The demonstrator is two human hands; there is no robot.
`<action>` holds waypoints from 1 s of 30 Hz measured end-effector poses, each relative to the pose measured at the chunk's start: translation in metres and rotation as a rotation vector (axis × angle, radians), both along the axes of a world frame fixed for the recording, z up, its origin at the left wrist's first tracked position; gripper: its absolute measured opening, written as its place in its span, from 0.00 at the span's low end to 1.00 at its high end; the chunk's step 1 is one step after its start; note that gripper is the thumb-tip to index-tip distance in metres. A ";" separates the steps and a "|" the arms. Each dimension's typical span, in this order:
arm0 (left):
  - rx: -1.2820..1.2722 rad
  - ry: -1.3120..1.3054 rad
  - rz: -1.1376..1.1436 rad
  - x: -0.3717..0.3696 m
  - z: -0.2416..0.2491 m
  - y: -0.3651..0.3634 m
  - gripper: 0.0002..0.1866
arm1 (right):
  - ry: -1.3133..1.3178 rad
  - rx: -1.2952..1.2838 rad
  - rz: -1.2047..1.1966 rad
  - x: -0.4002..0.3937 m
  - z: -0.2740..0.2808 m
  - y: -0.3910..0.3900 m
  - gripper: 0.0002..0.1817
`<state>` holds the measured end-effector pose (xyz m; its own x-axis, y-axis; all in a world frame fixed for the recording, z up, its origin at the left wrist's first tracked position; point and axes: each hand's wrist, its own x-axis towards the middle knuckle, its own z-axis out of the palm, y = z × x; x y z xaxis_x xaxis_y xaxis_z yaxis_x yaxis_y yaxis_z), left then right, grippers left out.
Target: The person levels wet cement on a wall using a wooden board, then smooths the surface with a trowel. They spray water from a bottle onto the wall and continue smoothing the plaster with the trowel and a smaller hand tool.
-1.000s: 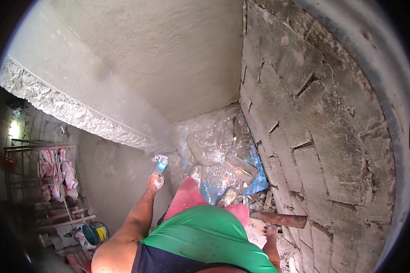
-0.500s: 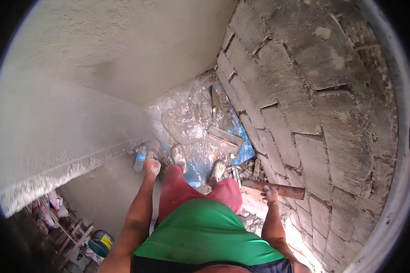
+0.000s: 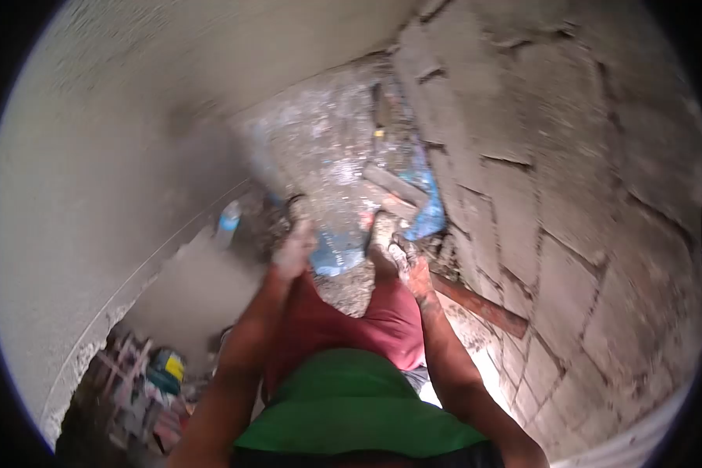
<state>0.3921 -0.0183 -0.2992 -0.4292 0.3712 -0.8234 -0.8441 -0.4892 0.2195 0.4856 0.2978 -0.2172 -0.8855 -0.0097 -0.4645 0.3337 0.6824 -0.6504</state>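
Note:
My left hand [image 3: 293, 251], smeared by motion, is over my left knee, close to the shoe on that side. Down by my right shoe [image 3: 383, 230] is my right hand [image 3: 418, 274], its fingers pointing down among small pale objects and rubble; I cannot tell whether it holds one of them. Just right of that hand, a reddish-brown wooden plank [image 3: 483, 306] leans along the foot of the block wall. A water bottle with a blue label [image 3: 228, 221] stands left of my left hand.
Wet mortar covers a blue board [image 3: 339, 253] on the floor. On it lie a float-like wooden piece [image 3: 394, 191] and a dark long tool [image 3: 377, 105]. A plastered wall [image 3: 132, 156] rises left, a block wall [image 3: 569, 171] right. Clutter with a green-yellow container [image 3: 168, 368] sits lower left.
My right hand has left the plank and moved left to beside my right shoe. My left hand has moved right and forward, away from the bottle. The view has shifted.

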 end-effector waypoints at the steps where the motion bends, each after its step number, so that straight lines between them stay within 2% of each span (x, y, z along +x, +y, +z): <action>1: -0.026 -0.041 0.069 0.003 0.012 0.029 0.25 | 0.234 0.082 0.238 -0.003 -0.016 -0.023 0.23; 2: -0.054 -0.078 0.138 0.005 0.024 0.058 0.25 | 0.213 -0.020 0.226 -0.022 -0.011 -0.054 0.24; 3: -0.065 -0.193 0.321 -0.013 0.068 0.091 0.24 | 0.187 -0.102 0.208 -0.042 -0.002 -0.078 0.25; 4: -0.070 -0.190 0.325 -0.019 0.076 0.100 0.24 | 0.190 -0.109 0.211 -0.043 -0.022 -0.084 0.25; 6: 0.022 -0.156 0.182 0.002 0.049 0.102 0.24 | 0.096 0.294 0.499 -0.027 -0.082 -0.082 0.27; 7: 0.033 -0.149 0.092 0.018 0.027 0.087 0.24 | -0.078 0.291 0.457 -0.012 -0.118 -0.064 0.28; 8: 0.011 -0.156 0.020 0.036 -0.003 0.064 0.24 | -0.248 0.303 0.413 0.003 -0.154 -0.045 0.30; 9: -0.046 -0.169 -0.026 0.054 -0.037 0.033 0.24 | -0.661 0.347 0.444 0.004 -0.182 -0.029 0.32; 10: -0.130 -0.181 -0.024 0.072 -0.072 -0.005 0.25 | -0.737 0.291 0.168 -0.044 -0.137 -0.022 0.30; 13: -0.391 -0.199 0.138 0.110 -0.187 -0.161 0.27 | -0.621 0.284 0.050 0.048 -0.296 0.076 0.15; 15: -0.458 -0.181 0.268 0.118 -0.260 -0.279 0.29 | -0.334 0.462 0.034 0.038 -0.323 0.095 0.19; 16: -0.463 -0.160 0.307 0.117 -0.285 -0.330 0.30 | -0.541 0.464 -0.005 0.011 -0.321 0.095 0.20; 17: -0.531 0.055 0.183 0.117 -0.297 -0.356 0.33 | -0.581 0.535 0.043 0.007 -0.355 0.104 0.24; 18: -0.586 0.274 0.059 0.114 -0.314 -0.385 0.38 | -0.577 0.600 0.043 0.029 -0.421 0.127 0.23; 19: -0.683 0.234 -0.022 0.090 -0.312 -0.375 0.41 | -0.593 0.473 -0.445 -0.018 -0.382 0.101 0.21; 20: -0.774 0.189 -0.105 0.065 -0.307 -0.363 0.44 | -0.650 0.547 -0.513 -0.038 -0.383 0.087 0.21; 21: -0.768 0.164 -0.114 0.063 -0.325 -0.364 0.44 | -0.714 0.584 -0.510 -0.042 -0.399 0.082 0.26; 23: -0.782 0.362 -0.328 0.063 -0.353 -0.375 0.50 | -0.454 0.761 -0.216 -0.042 -0.415 0.060 0.29; 24: -0.778 0.345 -0.339 0.060 -0.361 -0.377 0.50 | -0.385 0.834 -0.104 -0.031 -0.437 0.059 0.30; 25: -0.732 0.159 -0.092 0.047 -0.360 -0.367 0.52 | -0.309 0.900 0.010 -0.022 -0.460 0.058 0.32; 26: -0.679 -0.025 0.155 0.047 -0.367 -0.370 0.54 | -0.389 0.728 -0.061 -0.043 -0.449 0.052 0.33; 27: -0.679 -0.036 0.152 0.049 -0.375 -0.370 0.54 | -0.434 0.743 0.107 -0.038 -0.463 0.065 0.31; 29: -0.902 0.279 -0.232 0.054 -0.402 -0.387 0.49 | -0.600 0.658 0.105 -0.002 -0.519 0.103 0.29; 30: -0.988 0.391 -0.371 0.054 -0.399 -0.386 0.46 | -0.673 0.597 0.138 -0.011 -0.518 0.113 0.27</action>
<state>0.4463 -0.4043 -0.6986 -0.7207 -0.2108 -0.6605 -0.6899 0.3128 0.6529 0.4751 0.4105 -0.7351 -0.4342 0.3122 -0.8450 0.4054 0.9054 0.1262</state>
